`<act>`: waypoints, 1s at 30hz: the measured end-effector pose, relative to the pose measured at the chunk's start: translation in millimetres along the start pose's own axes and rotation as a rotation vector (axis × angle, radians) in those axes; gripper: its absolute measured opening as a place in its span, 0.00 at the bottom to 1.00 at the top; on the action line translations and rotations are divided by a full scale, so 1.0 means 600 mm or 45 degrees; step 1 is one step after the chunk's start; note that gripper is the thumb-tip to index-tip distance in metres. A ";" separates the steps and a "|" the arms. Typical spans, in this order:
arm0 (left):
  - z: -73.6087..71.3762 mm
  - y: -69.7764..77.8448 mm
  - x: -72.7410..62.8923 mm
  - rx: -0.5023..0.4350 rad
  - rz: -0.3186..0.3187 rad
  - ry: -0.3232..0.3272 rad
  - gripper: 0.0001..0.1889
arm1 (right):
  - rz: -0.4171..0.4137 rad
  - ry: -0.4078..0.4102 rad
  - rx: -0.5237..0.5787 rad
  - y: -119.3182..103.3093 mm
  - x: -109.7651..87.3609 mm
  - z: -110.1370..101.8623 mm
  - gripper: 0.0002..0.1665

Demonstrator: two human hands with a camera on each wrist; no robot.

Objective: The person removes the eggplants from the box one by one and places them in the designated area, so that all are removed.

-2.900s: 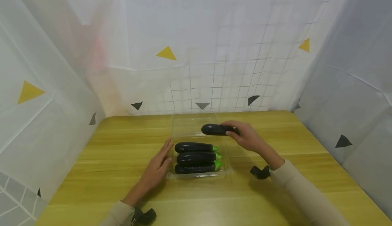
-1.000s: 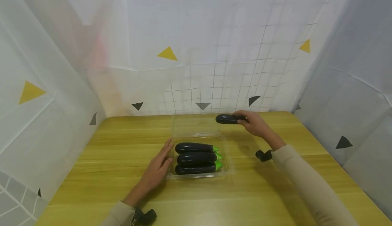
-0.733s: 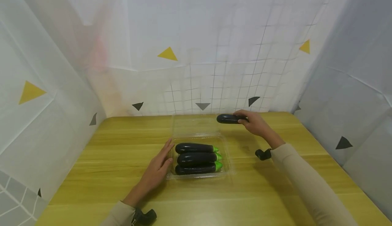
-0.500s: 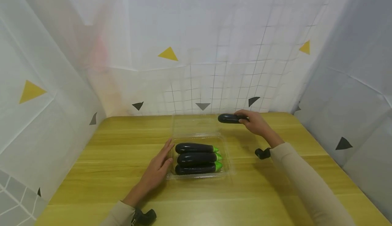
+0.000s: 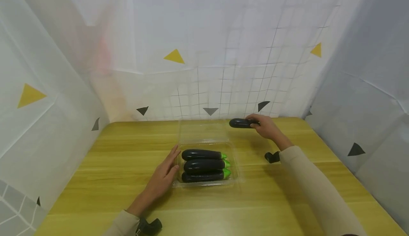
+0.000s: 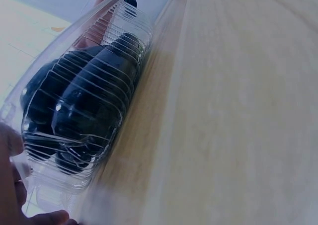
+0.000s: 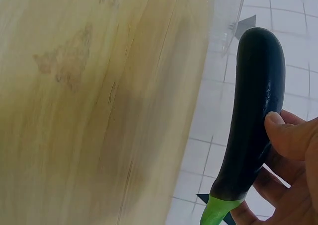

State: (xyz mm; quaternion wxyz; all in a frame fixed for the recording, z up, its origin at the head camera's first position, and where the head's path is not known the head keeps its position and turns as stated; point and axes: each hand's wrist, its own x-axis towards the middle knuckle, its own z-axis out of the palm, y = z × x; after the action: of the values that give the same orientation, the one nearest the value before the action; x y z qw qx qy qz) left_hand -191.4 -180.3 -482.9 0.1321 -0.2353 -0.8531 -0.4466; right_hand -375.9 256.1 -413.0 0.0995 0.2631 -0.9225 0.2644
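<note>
Only the right wrist view exposes the green cap [image 7: 218,210] of the eggplant [image 7: 256,106] gripped between right thumb [image 7: 287,138] and fingers [image 7: 271,187], left fingers [image 5: 173,154] extended.

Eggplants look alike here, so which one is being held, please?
The eggplant in the right hand; the other three eggplants lie inside the clear plastic container.

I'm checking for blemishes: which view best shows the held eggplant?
Right wrist view: the held eggplant appears large, green cap showing. Head view: smaller, partly covered by the right hand. Left wrist: I can't make it out.
</note>
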 end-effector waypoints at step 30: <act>-0.001 -0.002 0.002 0.029 0.050 0.010 0.28 | 0.106 -0.061 0.078 0.033 0.018 0.029 0.20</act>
State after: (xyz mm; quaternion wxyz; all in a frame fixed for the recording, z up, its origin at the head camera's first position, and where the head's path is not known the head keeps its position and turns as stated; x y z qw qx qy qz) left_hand -193.2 -181.4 -482.9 0.1469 -0.2486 -0.8527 -0.4352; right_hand -396.7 256.4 -432.6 0.0582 0.2336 -0.9262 0.2902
